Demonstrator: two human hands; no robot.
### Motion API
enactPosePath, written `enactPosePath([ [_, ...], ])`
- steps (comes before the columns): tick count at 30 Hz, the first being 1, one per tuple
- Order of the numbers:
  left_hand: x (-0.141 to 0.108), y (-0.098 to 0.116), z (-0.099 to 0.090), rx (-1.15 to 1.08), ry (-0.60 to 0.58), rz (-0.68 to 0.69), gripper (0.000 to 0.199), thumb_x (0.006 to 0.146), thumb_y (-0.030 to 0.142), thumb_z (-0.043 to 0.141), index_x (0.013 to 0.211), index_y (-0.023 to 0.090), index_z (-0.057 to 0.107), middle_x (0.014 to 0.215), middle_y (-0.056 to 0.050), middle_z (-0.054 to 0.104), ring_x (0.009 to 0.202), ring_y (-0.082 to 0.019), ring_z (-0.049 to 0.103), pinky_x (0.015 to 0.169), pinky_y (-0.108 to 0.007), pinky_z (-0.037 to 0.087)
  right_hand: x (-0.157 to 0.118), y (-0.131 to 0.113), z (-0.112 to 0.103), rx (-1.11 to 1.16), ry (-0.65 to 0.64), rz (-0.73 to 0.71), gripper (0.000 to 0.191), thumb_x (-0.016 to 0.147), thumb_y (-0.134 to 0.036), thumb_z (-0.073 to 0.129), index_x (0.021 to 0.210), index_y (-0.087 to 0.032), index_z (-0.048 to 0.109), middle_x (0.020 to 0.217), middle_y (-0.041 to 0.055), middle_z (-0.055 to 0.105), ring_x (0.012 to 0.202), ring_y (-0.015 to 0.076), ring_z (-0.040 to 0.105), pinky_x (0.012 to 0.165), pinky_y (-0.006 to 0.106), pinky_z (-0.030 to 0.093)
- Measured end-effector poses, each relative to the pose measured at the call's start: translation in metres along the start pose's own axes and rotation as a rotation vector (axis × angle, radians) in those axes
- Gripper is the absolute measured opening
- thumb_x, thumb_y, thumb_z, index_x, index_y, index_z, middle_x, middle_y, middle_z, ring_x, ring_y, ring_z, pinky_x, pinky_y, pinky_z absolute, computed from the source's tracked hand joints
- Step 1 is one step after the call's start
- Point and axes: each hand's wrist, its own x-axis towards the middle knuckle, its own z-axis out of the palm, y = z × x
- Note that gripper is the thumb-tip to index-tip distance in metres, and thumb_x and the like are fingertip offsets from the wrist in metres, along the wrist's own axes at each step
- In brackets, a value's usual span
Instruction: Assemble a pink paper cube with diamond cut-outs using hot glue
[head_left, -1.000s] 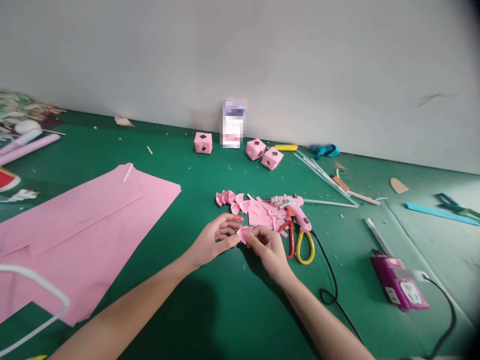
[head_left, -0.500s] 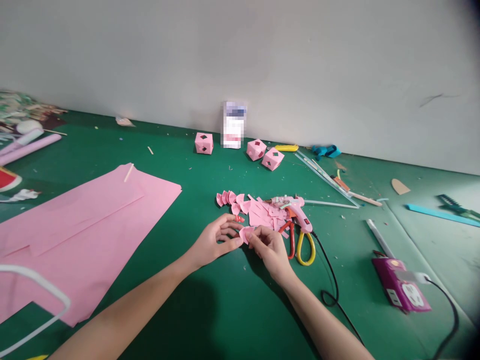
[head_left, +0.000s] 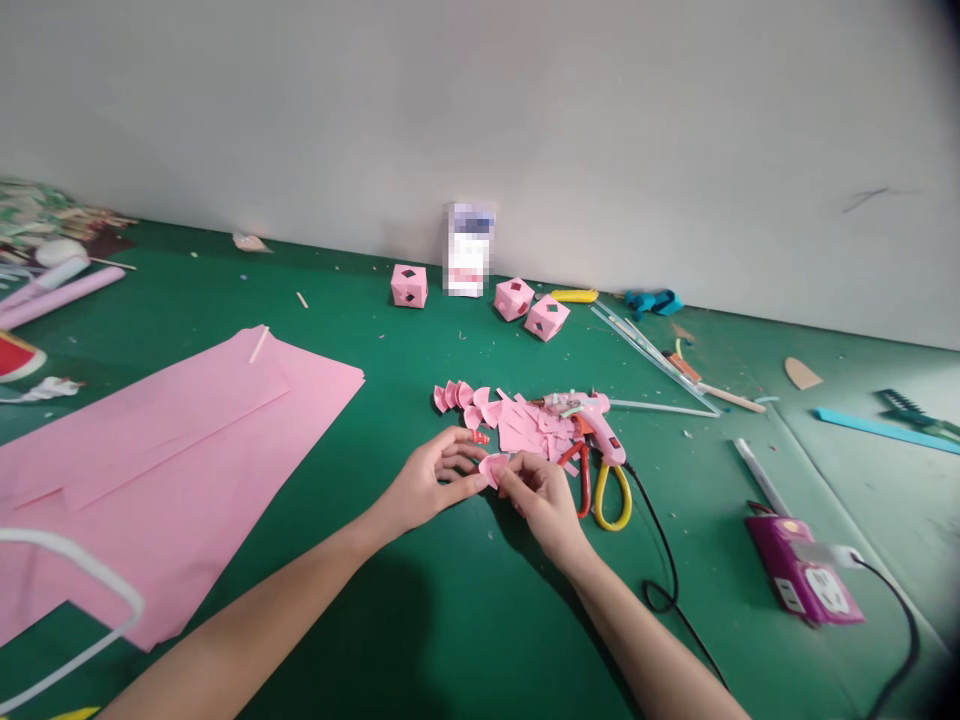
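A small curved pink paper piece (head_left: 492, 469) is between my two hands, just above the green table. My right hand (head_left: 536, 490) pinches its right side between thumb and fingers. The thumb and bent fingertips of my left hand (head_left: 431, 480) meet its left edge, while the index finger reaches out above. Beyond my fingers lie several curled pink paper petals (head_left: 465, 395) and a heap of flat pink paper pieces (head_left: 525, 428). To the right, a pink hot glue gun (head_left: 592, 415) rests on that heap, near scissors (head_left: 613, 498) with red and yellow handles.
Large pink sheets (head_left: 187, 450) cover the left side. Three pink cut-out paper boxes (head_left: 409, 287) stand toward the wall beside a blurred upright card (head_left: 467, 250). A purple power strip (head_left: 802, 570) sits at right, and the glue gun's black cord (head_left: 667, 540) runs toward me.
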Motion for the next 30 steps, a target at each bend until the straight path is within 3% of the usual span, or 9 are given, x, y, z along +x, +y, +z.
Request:
enactPosePath([
  [4,-0.001,0.002,0.0,-0.083,0.016,0.027,0.047,0.083,0.041,0.079,0.117,0.019,0.055,0.116,-0.012,0.072,0.093,-0.022,0.073,0.078,-0.036,0.059,0.001,0.001,0.001,0.075,0.064,0.012,0.046,0.079,-0.063,0.078,0.07,-0.019,0.065,0.054,-0.0026,0.058,0.044,0.0084,0.042,0.04,0.022,0.03],
  [6,-0.003,0.006,-0.001,-0.129,0.071,0.068,0.042,0.088,0.043,0.074,0.116,0.019,0.055,0.114,-0.012,0.074,0.091,-0.022,0.075,0.075,-0.035,0.061,0.002,0.001,0.0,0.15,0.093,0.021,0.043,0.079,-0.061,0.079,0.076,-0.019,0.068,0.059,-0.0006,0.063,0.048,0.0114,0.052,0.041,0.022,0.037],
  [9,-0.004,0.015,-0.008,-0.036,0.258,0.185,0.034,0.093,0.044,0.068,0.115,0.019,0.057,0.112,-0.011,0.075,0.094,-0.022,0.075,0.076,-0.035,0.062,0.004,0.0,-0.001,0.243,0.075,0.047,0.039,0.075,-0.057,0.083,0.08,-0.02,0.07,0.079,0.0053,0.074,0.066,0.0184,0.069,0.048,0.025,0.051],
  [12,-0.002,0.02,-0.02,0.19,0.515,0.281,0.029,0.094,0.043,0.066,0.114,0.021,0.06,0.117,-0.011,0.074,0.111,-0.025,0.071,0.083,-0.036,0.061,0.005,0.001,-0.002,0.313,0.051,0.064,0.042,0.073,-0.053,0.085,0.095,-0.02,0.072,0.092,0.0076,0.079,0.072,0.0202,0.075,0.056,0.028,0.059],
  [14,0.003,0.02,-0.028,0.366,0.574,0.292,0.03,0.094,0.041,0.065,0.116,0.021,0.059,0.121,-0.011,0.072,0.112,-0.025,0.07,0.084,-0.038,0.061,0.006,0.002,-0.002,0.349,0.039,0.065,0.048,0.073,-0.051,0.086,0.106,-0.02,0.071,0.094,0.0075,0.081,0.071,0.0189,0.076,0.06,0.029,0.061],
  [16,0.009,0.019,-0.033,0.54,0.588,0.317,0.031,0.094,0.039,0.064,0.119,0.021,0.059,0.127,-0.013,0.07,0.116,-0.028,0.068,0.089,-0.043,0.06,0.007,0.004,-0.002,0.367,0.016,0.068,0.049,0.074,-0.05,0.085,0.109,-0.019,0.07,0.095,0.0076,0.081,0.071,0.0174,0.076,0.061,0.028,0.061],
  [22,0.027,0.017,-0.04,1.012,0.44,0.489,0.036,0.093,0.029,0.064,0.127,0.018,0.059,0.138,-0.016,0.065,0.133,-0.035,0.056,0.113,-0.057,0.045,0.011,0.005,-0.003,0.356,-0.048,0.098,0.045,0.072,-0.049,0.089,0.098,-0.018,0.07,0.093,0.0073,0.081,0.071,0.0171,0.077,0.064,0.027,0.061],
  [30,0.038,0.009,-0.054,0.991,0.383,0.416,0.046,0.092,0.025,0.063,0.136,0.019,0.053,0.137,-0.015,0.067,0.131,-0.033,0.059,0.109,-0.056,0.05,0.018,0.005,-0.007,0.385,-0.093,0.121,0.043,0.071,-0.046,0.091,0.097,-0.017,0.071,0.093,0.0075,0.081,0.071,0.0162,0.078,0.065,0.026,0.062],
])
